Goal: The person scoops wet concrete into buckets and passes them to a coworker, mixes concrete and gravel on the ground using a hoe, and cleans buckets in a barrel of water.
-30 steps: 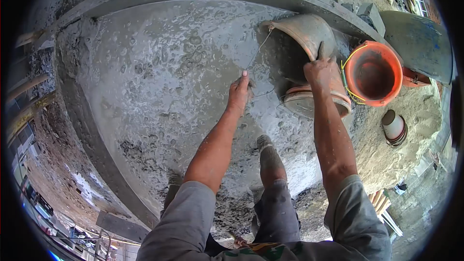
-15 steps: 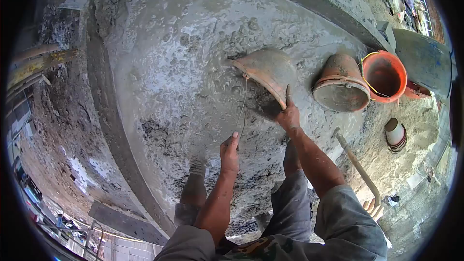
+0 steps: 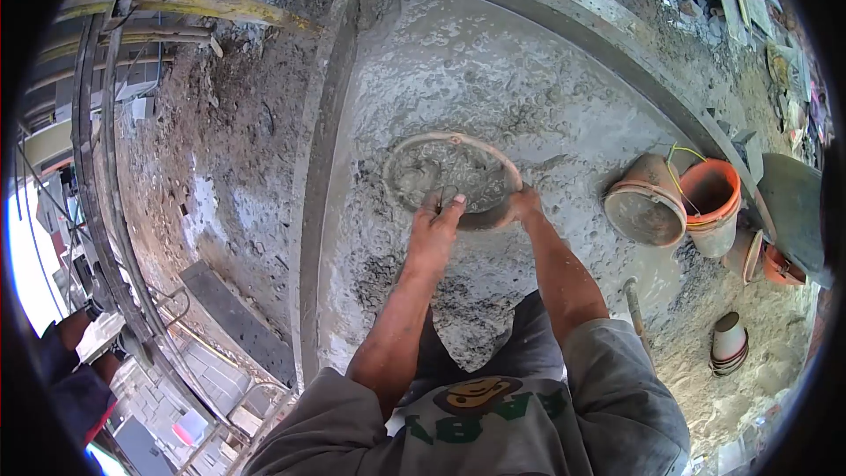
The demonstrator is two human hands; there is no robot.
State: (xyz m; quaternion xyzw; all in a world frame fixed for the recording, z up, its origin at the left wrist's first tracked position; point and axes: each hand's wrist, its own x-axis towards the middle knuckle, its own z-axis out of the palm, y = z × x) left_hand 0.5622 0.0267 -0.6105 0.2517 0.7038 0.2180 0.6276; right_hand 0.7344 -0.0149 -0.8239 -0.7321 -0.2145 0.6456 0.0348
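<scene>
A bucket (image 3: 495, 219) with wet grey concrete (image 3: 449, 172) in it stands in front of me, its round mouth facing up. My left hand (image 3: 434, 234) is closed at the near side of its rim, thumb on top. At the right side of the rim my right hand (image 3: 526, 204) grips the bucket, its fingertips partly hidden. Wet concrete (image 3: 493, 62) spreads around the bucket, which sits in or on it. The bucket's handle cannot be made out.
Dirty buckets (image 3: 648, 203) and an orange bucket (image 3: 712, 189) stand to the right by a large dark container (image 3: 793, 203). A concrete border (image 3: 322, 167) runs along the left. A wooden tool handle (image 3: 636, 313) leans near my right elbow. Another person's arm (image 3: 75, 332) shows at far left.
The bucket has gone from tipped on its side to upright, with concrete inside. My left hand has moved from its wire handle to the rim. The view has shifted.
</scene>
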